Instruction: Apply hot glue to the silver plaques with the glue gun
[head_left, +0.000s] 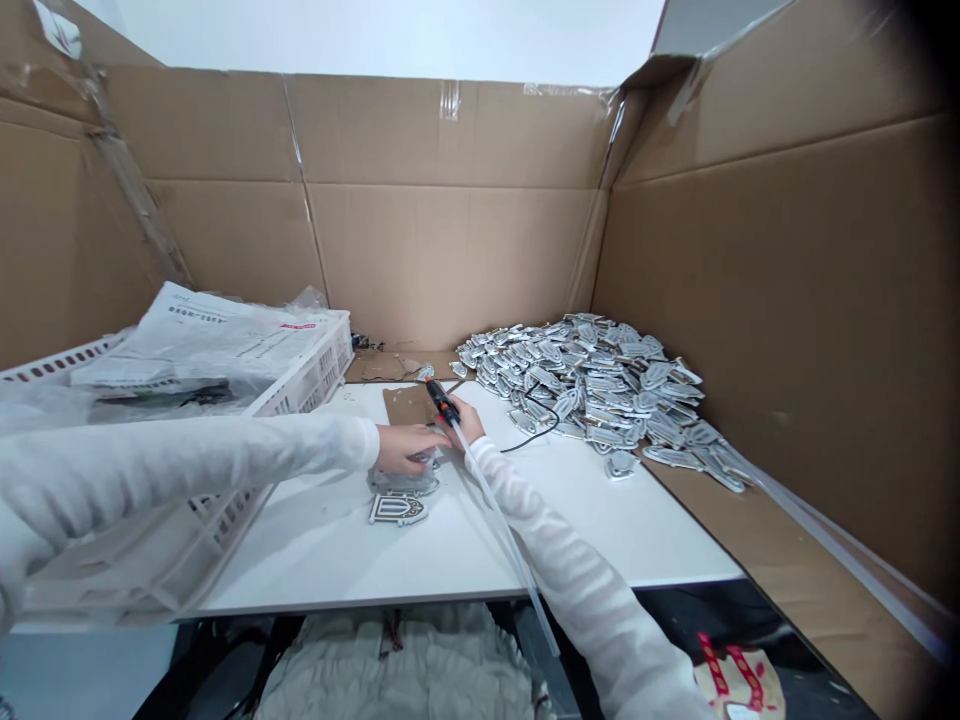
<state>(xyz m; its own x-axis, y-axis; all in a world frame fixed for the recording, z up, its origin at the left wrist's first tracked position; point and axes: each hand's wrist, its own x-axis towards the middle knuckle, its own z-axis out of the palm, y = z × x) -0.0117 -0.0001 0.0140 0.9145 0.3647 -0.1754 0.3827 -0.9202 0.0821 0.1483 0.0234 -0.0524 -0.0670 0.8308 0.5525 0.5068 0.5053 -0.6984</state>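
My left hand (405, 447) rests on the white table (615, 520) with its fingers pinched over a small silver-grey piece (427, 461) at the top of a little stack. My right hand (466, 420) is wrapped round a hot glue gun (442, 398) with a black and red body. The gun's tip points toward the far left. A long clear glue stick (502, 530) trails from it over my right sleeve. A flat silver arch-shaped piece (397, 509) lies on the table just in front of my left hand.
A big heap of the same silver pieces (592, 385) covers the table's far right. A white plastic crate (315, 375) holding plastic-wrapped packets stands at the left. Cardboard walls (450, 250) enclose the table on three sides. A black cord (536, 425) runs by the heap.
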